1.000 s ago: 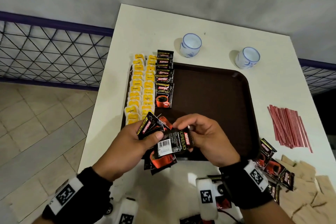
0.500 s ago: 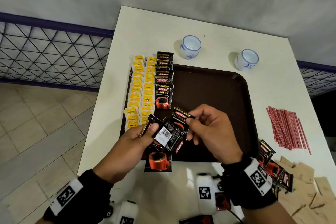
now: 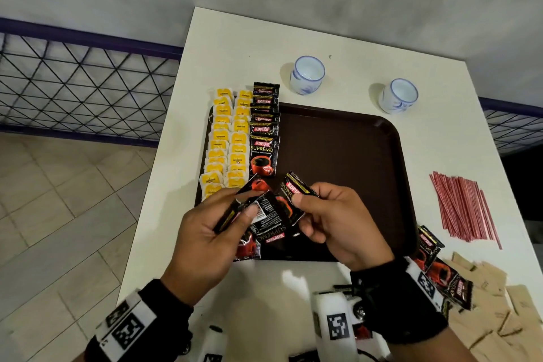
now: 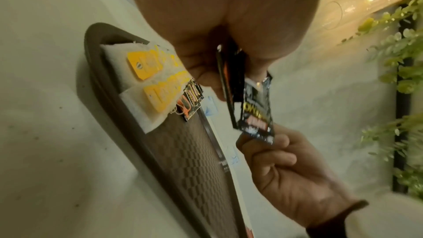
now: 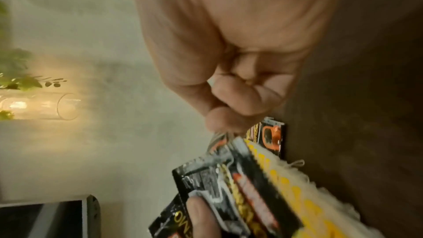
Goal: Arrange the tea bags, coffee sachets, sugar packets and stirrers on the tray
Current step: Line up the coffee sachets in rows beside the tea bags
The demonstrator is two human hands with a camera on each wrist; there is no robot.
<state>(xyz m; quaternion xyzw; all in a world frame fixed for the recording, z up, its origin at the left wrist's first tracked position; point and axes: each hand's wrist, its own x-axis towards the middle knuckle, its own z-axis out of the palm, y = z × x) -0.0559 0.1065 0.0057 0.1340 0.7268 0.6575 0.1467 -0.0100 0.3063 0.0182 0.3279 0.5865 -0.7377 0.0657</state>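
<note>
A dark brown tray (image 3: 346,161) lies on the white table. Two columns of yellow tea bags (image 3: 227,141) and a row of black coffee sachets (image 3: 264,132) line its left side. My left hand (image 3: 232,214) grips a small stack of coffee sachets (image 3: 264,223) over the tray's near left corner. My right hand (image 3: 302,200) pinches one sachet (image 3: 295,188) at the top of that stack, thumb on its face. In the left wrist view the held sachets (image 4: 256,108) hang from my left hand with my right hand (image 4: 263,144) just below them. Red stirrers (image 3: 464,209) lie right of the tray.
Two white-and-blue cups (image 3: 307,75) (image 3: 398,95) stand behind the tray. Loose coffee sachets (image 3: 440,267) and brown sugar packets (image 3: 505,311) lie at the near right. A metal mesh railing (image 3: 73,85) runs along the left, beyond the table's left edge.
Both hands have moved slightly forward over the tray with the stack. My right hand has drawn the top sachet up and to the right, apart from the others.
</note>
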